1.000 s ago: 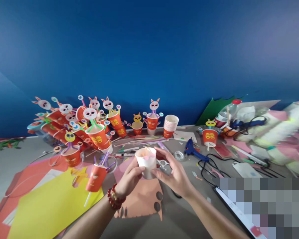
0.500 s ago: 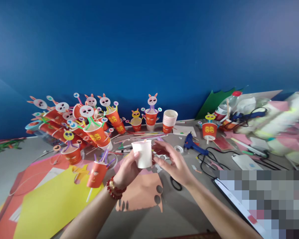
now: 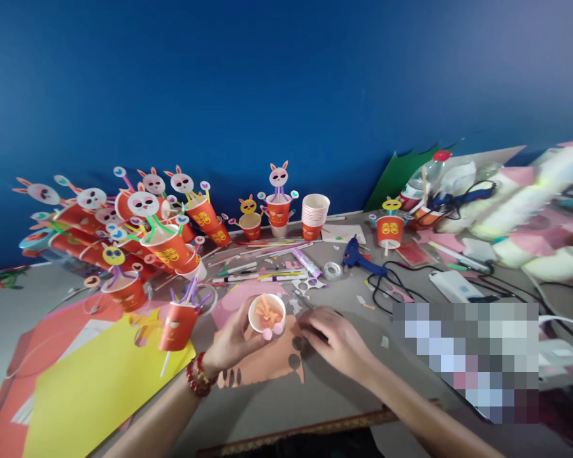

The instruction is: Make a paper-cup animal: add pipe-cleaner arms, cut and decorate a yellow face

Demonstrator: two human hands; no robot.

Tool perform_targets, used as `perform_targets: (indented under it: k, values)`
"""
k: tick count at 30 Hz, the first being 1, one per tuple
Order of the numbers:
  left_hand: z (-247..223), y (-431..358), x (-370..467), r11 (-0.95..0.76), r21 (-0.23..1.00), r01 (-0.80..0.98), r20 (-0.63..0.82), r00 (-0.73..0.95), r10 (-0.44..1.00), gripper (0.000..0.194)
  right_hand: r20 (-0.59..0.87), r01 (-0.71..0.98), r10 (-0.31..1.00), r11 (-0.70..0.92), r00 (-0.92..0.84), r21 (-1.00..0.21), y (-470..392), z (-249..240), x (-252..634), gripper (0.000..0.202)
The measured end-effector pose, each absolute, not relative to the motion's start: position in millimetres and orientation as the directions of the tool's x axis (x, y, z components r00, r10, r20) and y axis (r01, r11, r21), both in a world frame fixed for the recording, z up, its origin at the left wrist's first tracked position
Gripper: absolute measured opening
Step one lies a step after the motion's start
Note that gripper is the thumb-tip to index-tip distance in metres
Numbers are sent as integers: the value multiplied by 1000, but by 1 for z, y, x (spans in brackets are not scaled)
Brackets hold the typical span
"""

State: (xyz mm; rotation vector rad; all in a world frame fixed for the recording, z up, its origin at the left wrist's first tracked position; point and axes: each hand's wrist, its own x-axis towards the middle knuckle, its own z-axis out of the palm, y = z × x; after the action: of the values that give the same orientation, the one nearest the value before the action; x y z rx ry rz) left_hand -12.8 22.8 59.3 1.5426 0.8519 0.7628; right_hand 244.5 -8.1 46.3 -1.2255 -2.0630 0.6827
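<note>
My left hand [image 3: 236,343] is closed around a small white paper cup [image 3: 251,316], tilted so its mouth faces me. Orange paper cutouts [image 3: 266,312] lie inside it, and two small pink discs [image 3: 272,332] show at its near rim. My right hand [image 3: 337,340] curls low over the table, just right of the cup, with its fingers around the black-handled scissors, mostly hidden beneath it. Under and between both hands lies an orange paper sheet [image 3: 262,362] with round holes cut from it.
Several red cups with rabbit faces [image 3: 165,245] crowd the back left. A stack of cups [image 3: 314,219] stands near the wall. A blue glue gun [image 3: 360,259], a tape roll [image 3: 333,271], pens [image 3: 260,277] and a yellow sheet [image 3: 95,381] lie around; cables run at right.
The cup has tipped toward me, so its inside now shows. My right hand has left the cup's side and come down over the scissors. The whole view has shifted slightly.
</note>
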Motion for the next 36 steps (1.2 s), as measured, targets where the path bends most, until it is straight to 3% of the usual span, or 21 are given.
perform_targets:
  k: [3, 8, 11, 17, 22, 31, 36]
  values:
    - [53, 23, -11, -116, 983, 140, 31, 498, 867, 55, 280, 601, 838, 534, -468, -595, -23, 38, 236, 18]
    - [50, 22, -2, -200, 960, 195, 75, 509, 857, 56, 229, 677, 844, 528, -485, -513, -43, 34, 231, 17]
    - [47, 19, 3, -169, 966, 198, 51, 493, 869, 55, 216, 689, 854, 512, -473, -513, -52, 32, 232, 18]
    - [28, 12, 8, 49, 988, 145, -115, 490, 864, 57, 230, 666, 848, 521, -478, -534, -56, 27, 235, 17]
    - [15, 13, 6, 38, 991, 132, -94, 452, 887, 58, 255, 657, 849, 522, -463, -544, -54, 28, 235, 11]
    - [6, 15, 2, -98, 946, 309, -72, 494, 866, 58, 284, 641, 850, 522, -444, -562, -54, 23, 237, 14]
    - [0, 17, -1, -132, 942, 307, -46, 512, 858, 57, 284, 629, 851, 519, -442, -579, -53, 24, 238, 12]
